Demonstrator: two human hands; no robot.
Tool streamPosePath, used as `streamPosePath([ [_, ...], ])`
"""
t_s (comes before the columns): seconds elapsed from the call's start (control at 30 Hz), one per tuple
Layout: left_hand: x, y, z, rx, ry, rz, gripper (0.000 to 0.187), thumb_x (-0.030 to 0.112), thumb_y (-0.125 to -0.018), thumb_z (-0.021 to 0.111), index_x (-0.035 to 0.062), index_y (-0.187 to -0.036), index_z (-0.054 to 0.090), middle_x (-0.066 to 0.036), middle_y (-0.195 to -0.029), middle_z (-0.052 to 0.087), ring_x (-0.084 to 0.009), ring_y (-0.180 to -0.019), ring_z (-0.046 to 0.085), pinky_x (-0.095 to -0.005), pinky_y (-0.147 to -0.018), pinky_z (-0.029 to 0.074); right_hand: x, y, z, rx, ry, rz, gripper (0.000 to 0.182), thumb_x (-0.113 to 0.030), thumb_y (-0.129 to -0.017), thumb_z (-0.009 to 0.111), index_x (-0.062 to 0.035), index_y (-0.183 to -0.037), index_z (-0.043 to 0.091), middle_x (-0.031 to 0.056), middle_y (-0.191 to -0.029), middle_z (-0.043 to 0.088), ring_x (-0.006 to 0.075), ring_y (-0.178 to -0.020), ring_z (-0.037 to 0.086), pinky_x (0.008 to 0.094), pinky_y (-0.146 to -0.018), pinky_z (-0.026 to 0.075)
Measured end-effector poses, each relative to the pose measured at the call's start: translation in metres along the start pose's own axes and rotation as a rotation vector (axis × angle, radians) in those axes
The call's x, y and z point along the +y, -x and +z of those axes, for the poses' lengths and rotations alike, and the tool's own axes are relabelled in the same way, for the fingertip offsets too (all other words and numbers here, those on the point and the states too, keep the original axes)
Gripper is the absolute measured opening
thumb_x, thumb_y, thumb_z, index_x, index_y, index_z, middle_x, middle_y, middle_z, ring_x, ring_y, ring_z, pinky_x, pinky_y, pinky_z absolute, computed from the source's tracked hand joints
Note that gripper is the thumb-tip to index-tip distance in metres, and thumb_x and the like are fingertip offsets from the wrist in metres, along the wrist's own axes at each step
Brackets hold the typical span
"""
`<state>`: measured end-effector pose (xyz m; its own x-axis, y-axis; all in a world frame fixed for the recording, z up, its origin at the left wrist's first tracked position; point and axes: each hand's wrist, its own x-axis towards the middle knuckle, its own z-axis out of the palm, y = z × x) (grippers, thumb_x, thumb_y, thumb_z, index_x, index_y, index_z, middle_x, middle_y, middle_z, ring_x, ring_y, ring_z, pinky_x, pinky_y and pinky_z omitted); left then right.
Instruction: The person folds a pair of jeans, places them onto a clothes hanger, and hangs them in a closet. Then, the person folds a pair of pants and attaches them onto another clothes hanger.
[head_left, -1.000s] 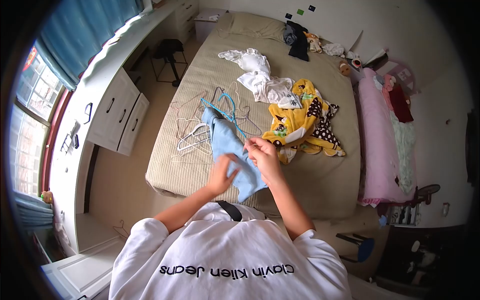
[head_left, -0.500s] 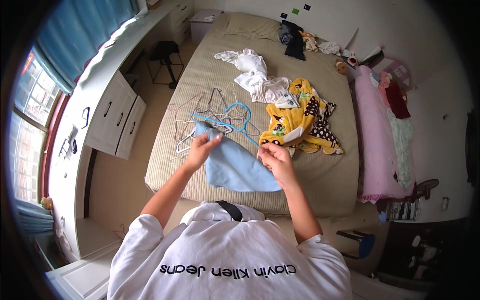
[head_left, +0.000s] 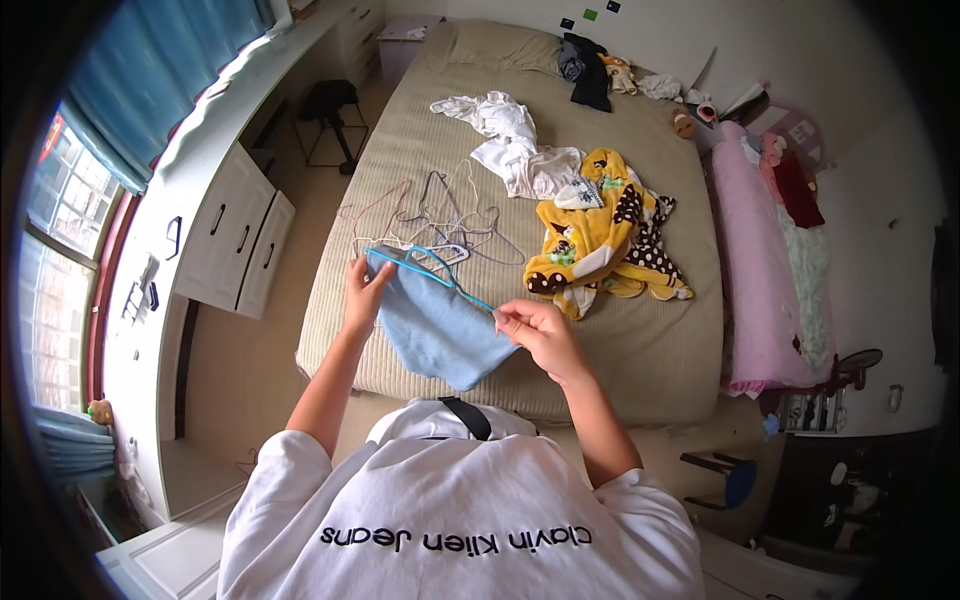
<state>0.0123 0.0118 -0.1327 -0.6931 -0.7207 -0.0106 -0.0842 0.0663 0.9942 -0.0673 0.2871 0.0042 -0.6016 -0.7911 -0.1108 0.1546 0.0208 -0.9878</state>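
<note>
A light blue piece of clothing [head_left: 440, 335] hangs between my hands over the near end of the bed. Along its top edge lies a bright blue hanger [head_left: 455, 284]. My left hand [head_left: 366, 290] is closed on the garment's upper left corner, at the hanger's left end. With fingers pinched, my right hand [head_left: 538, 335] holds the hanger's right end and the garment's other corner. Just beyond, several loose hangers [head_left: 440, 210] lie tangled on the bed.
On the bed [head_left: 620, 375] lie white clothes [head_left: 510, 140] and a yellow patterned garment [head_left: 590, 235]. Dark clothes [head_left: 590, 85] rest at the far end. White cabinets [head_left: 230, 230] line the left, and a rolled pink bedding bundle [head_left: 750, 270] stands at the right.
The hanger has come down and left onto the garment's top edge, its left end now at my left hand. Both hands have shifted left, and the garment with them.
</note>
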Motion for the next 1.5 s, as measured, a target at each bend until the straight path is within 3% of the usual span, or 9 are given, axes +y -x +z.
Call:
streamPosePath([
  [0.13,-0.021,0.012,0.012,-0.009,-0.055,0.067,0.058,0.027,-0.072,0.079,-0.0017,-0.11,0.046,-0.007,-0.097,0.045,-0.0176,-0.088,0.045,-0.0286,-0.081,0.04,-0.001,-0.001,0.003,0.037,-0.018,0.006,0.015,-0.013,-0.09,0.057,0.0012,-0.09,0.062,-0.0031,-0.071,0.055,0.0027,-0.061,0.041,0.0182,-0.055,0.033],
  [0.17,-0.026,0.016,0.019,-0.02,0.093,0.103,0.048,0.018,-0.075,0.076,-0.0001,-0.105,0.044,-0.008,-0.093,0.052,-0.0134,-0.083,0.051,-0.027,-0.073,0.045,-0.001,0.0,0.002,0.045,-0.021,0.009,0.015,-0.013,-0.09,0.057,0.0013,-0.09,0.062,-0.003,-0.071,0.056,0.0027,-0.061,0.04,0.0183,-0.055,0.033],
  [0.33,-0.011,0.038,0.021,0.171,-0.34,0.056,0.055,0.026,-0.07,0.081,-0.0019,-0.098,0.043,-0.013,-0.091,0.054,-0.0171,-0.081,0.055,-0.028,-0.073,0.048,0.005,0.004,-0.007,0.101,-0.018,0.027,0.014,-0.012,-0.09,0.057,0.0012,-0.088,0.061,-0.0042,-0.067,0.052,0.0025,-0.059,0.038,0.0183,-0.053,0.03],
  [0.43,-0.016,0.038,0.02,0.114,-0.185,-0.075,0.063,0.031,-0.068,0.082,-0.0048,-0.101,0.043,-0.015,-0.093,0.056,-0.02,-0.08,0.058,-0.0293,-0.071,0.05,0.005,0.006,-0.009,0.092,-0.003,0.044,0.015,-0.013,-0.09,0.057,0.0018,-0.091,0.061,-0.0028,-0.074,0.056,0.003,-0.063,0.042,0.018,-0.057,0.035],
  [0.63,0.013,0.033,-0.009,-0.406,-0.04,-0.431,0.059,0.033,-0.069,0.081,-0.0058,-0.105,0.057,-0.013,-0.096,0.064,-0.0209,-0.087,0.062,-0.0311,-0.076,0.051,0.017,0.005,-0.019,0.14,0.001,0.051,0.016,-0.013,-0.09,0.058,0.0017,-0.091,0.062,-0.0023,-0.074,0.058,0.0033,-0.063,0.042,0.0183,-0.057,0.035],
  [0.77,0.003,0.029,-0.026,-0.65,-0.087,-0.392,0.048,0.028,-0.073,0.079,-0.0025,-0.105,0.061,-0.01,-0.096,0.066,-0.0193,-0.091,0.062,-0.0322,-0.085,0.047,0.015,0.007,-0.021,0.127,0.029,0.034,0.016,-0.013,-0.09,0.057,0.0018,-0.09,0.062,-0.0031,-0.072,0.056,0.0018,-0.06,0.04,0.0175,-0.053,0.031],
  [1.17,0.004,0.026,-0.019,-0.534,0.067,-0.466,0.051,0.028,-0.078,0.074,-0.0014,-0.115,0.056,-0.008,-0.103,0.063,-0.0163,-0.095,0.058,-0.0318,-0.087,0.045,0.01,0.012,-0.029,0.317,0.038,-0.056,0.019,-0.016,-0.09,0.058,0.0025,-0.087,0.061,-0.0043,-0.066,0.052,0.0015,-0.057,0.038,0.0182,-0.05,0.028],
  [1.37,0.016,0.034,-0.019,-0.883,-0.035,-0.439,0.055,0.023,-0.074,0.077,0.0025,-0.12,0.054,-0.009,-0.11,0.061,-0.0198,-0.104,0.055,-0.0335,-0.094,0.041,0.012,0.018,-0.032,0.305,0.052,-0.019,0.016,-0.011,-0.089,0.058,0.0041,-0.086,0.061,-0.0021,-0.069,0.054,0.0035,-0.058,0.039,0.0183,-0.053,0.031],
  [1.5,0.016,0.03,-0.018,-0.942,-0.094,-0.181,0.059,0.015,-0.076,0.075,0.0039,-0.127,0.047,-0.008,-0.119,0.057,-0.0194,-0.11,0.052,-0.0336,-0.097,0.039,0.014,0.018,-0.032,0.295,0.079,-0.017,0.018,-0.013,-0.09,0.058,0.0036,-0.085,0.061,-0.0025,-0.067,0.054,0.0026,-0.058,0.04,0.0186,-0.052,0.031],
])
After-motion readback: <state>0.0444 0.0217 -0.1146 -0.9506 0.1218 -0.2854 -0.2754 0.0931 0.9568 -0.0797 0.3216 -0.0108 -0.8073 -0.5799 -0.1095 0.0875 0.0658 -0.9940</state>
